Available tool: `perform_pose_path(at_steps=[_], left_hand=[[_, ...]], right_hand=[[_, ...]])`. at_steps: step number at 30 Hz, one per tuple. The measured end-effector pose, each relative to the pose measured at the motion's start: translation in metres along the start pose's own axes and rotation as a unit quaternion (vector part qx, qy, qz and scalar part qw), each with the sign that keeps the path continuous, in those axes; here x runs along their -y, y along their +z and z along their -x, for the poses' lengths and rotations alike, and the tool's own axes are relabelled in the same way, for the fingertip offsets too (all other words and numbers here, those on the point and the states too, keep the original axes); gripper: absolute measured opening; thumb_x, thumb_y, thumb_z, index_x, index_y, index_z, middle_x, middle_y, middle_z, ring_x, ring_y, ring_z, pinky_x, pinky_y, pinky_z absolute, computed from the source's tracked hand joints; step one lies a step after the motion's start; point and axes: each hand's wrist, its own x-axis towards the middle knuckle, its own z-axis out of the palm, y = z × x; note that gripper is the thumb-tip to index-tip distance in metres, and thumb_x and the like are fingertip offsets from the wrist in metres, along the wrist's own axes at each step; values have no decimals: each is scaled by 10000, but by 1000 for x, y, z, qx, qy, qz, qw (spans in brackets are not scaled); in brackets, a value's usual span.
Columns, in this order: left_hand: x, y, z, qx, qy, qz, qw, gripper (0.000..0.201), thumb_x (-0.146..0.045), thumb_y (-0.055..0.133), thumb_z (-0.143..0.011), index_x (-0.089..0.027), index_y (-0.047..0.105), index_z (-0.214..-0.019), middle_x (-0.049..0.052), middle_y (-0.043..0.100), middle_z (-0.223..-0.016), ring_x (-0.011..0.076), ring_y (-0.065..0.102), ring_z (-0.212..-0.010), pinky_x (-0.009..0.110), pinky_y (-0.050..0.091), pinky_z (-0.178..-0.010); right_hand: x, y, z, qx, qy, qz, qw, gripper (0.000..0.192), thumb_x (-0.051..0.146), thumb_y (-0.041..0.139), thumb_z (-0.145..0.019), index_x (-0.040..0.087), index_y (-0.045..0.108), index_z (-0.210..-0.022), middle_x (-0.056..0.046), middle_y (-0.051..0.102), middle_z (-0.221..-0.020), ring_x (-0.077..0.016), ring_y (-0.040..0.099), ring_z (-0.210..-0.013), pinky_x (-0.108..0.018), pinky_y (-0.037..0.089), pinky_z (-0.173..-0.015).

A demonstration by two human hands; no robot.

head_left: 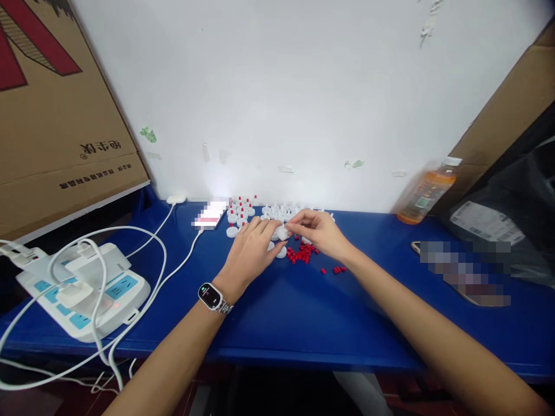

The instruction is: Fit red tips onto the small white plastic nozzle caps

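Note:
Between the fingers of my left hand is a white nozzle cap, held a little above the blue table. The thumb and fingers of my right hand are pinched together at this same cap; whether they also hold a small red tip cap is hidden. Just under my right hand lies a loose pile of small red tip caps, with a few strays to its right. Behind my hands stand several white nozzle caps with bare spouts. Further left are white nozzle caps with red tips.
A lit phone on a charging cable lies left of the caps. A power strip with looping white cables fills the table's left side. At the right are an orange drink bottle, another phone and a black bag.

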Motion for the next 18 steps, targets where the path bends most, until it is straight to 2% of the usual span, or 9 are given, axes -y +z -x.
perform_pose_path(at_steps=[2,4,9,13,18], left_hand=[[2,1,1,0,-16,4,1000,412,-353,594,-934,-195,482,-1298,86,646,-1160,259,564,-1089,379,461,-919],[5,2,2,0,-28,3,1000,421,-349,599,-928,-194,476,-1300,85,637,-1167,255,570,-1083,375,461,-914],[11,1,5,46,-8,-40,998,140,-299,530,-960,-200,592,-1036,70,630,-1055,250,564,-1007,376,450,-842],[12,1,5,68,10,-74,995,138,-252,482,-977,-196,603,-1013,80,614,-1050,251,546,-988,386,433,-825],[9,2,4,85,19,-86,993,152,-216,457,-983,-199,601,-1031,83,602,-1051,244,535,-986,375,426,-815]], right_hand=[[0,-5,-7,-51,-14,50,997,229,382,663,-826,161,677,-883,-50,719,-789,-159,656,-721,-272,492,-667],[-1,-11,-15,-70,-13,142,987,163,311,643,-826,159,688,-867,-43,715,-774,-149,641,-688,-258,472,-635],[-8,-18,-34,20,16,316,948,79,131,609,-746,155,681,-770,-38,708,-716,-144,635,-653,-235,446,-609],[-14,-16,-44,77,15,387,919,106,85,592,-683,171,654,-696,-25,697,-672,-147,613,-616,-232,411,-563],[-19,-10,-50,85,-8,394,915,112,90,583,-703,174,656,-714,-30,701,-692,-147,611,-625,-228,412,-573]])
